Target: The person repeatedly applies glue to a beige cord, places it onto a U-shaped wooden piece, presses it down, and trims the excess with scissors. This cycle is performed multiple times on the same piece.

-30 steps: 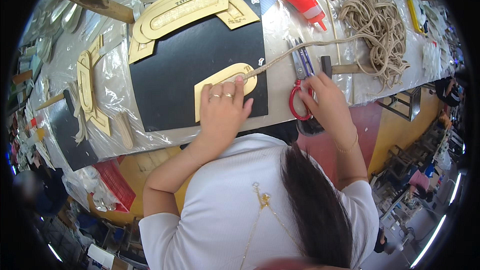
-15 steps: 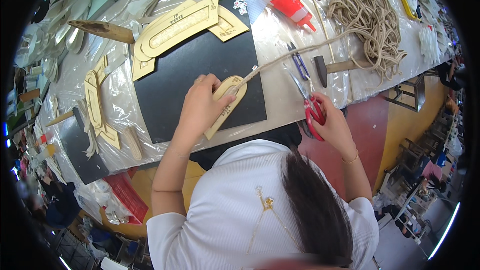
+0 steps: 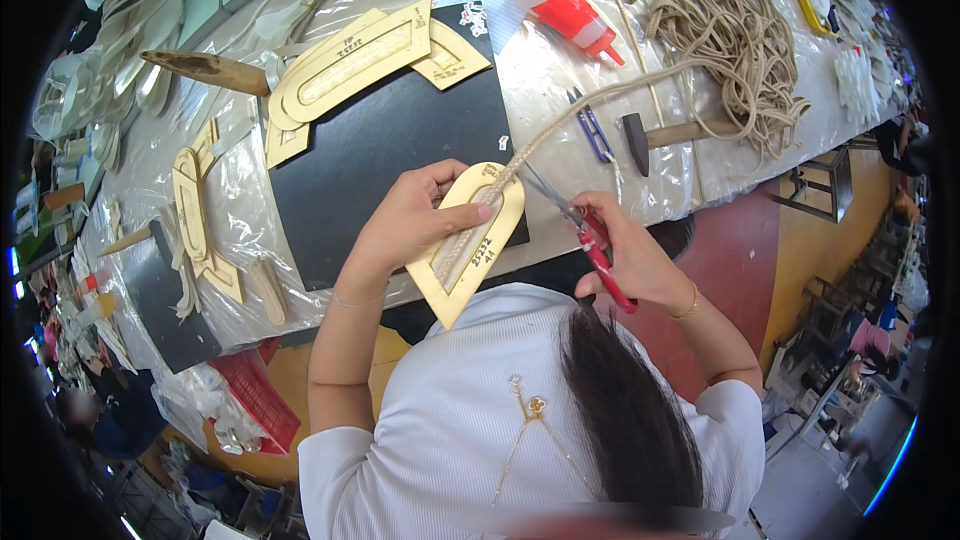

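Note:
My left hand (image 3: 412, 217) is closed on a pale yellow template (image 3: 487, 260), its thumb pressing a beige cord (image 3: 455, 252) into the curved slot. From the template's rounded end the cord runs up and right to a large tangled cord pile (image 3: 715, 35). In my right hand (image 3: 632, 248) are red-handled scissors (image 3: 600, 255). Their blades point up and left, with the tips at the cord just beyond the template's rounded edge. Whether the blades touch the cord I cannot tell. Beneath the template lies a black mat (image 3: 400, 140).
More yellow templates (image 3: 350, 60) lie on the mat. A wooden stick (image 3: 205, 70) points left beside them. To the right are purple thread snips (image 3: 593, 130), a hammer (image 3: 640, 145) and a red-and-clear squeeze bottle (image 3: 570, 15). A red basket (image 3: 255, 395) stands below the table's left side.
My left hand has lifted and tilted the template toward me, the cord now along its slot. My right hand has brought the scissors left and up to the cord.

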Demonstrator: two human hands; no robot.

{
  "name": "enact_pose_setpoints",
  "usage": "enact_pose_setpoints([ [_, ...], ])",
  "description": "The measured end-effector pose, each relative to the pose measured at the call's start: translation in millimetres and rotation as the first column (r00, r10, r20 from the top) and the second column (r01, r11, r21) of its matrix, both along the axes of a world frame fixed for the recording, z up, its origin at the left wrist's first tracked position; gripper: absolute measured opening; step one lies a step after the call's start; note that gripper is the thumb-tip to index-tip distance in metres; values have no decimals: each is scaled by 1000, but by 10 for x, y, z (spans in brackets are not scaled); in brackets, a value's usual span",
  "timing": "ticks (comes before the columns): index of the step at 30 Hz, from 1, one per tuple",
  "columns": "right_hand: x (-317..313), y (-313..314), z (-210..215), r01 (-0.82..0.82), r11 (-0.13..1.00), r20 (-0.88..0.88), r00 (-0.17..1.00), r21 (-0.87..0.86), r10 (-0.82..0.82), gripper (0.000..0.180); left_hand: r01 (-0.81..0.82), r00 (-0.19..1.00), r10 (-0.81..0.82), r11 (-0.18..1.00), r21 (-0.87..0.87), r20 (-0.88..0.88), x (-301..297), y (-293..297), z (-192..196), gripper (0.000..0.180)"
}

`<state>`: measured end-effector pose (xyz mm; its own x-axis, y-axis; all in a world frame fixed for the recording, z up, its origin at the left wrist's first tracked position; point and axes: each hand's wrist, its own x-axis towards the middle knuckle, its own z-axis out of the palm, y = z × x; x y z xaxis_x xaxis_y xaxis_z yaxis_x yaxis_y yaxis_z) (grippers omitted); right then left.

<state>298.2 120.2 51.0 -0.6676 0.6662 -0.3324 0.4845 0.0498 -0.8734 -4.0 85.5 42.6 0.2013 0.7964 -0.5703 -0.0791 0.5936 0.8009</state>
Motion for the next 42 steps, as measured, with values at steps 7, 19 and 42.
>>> enact_pose_setpoints([
  [7,-314,85,16,-99,807,55,995,582,82,102,0,998,9,992,127,-68,77,49,29,31],
  [19,-367,96,-34,-79,826,68,996,558,50,96,10,989,-1,998,58,-150,73,138,167,32],
  [42,-303,68,-187,-47,806,-41,995,590,88,75,16,992,-14,1000,20,-128,80,85,90,31],
])
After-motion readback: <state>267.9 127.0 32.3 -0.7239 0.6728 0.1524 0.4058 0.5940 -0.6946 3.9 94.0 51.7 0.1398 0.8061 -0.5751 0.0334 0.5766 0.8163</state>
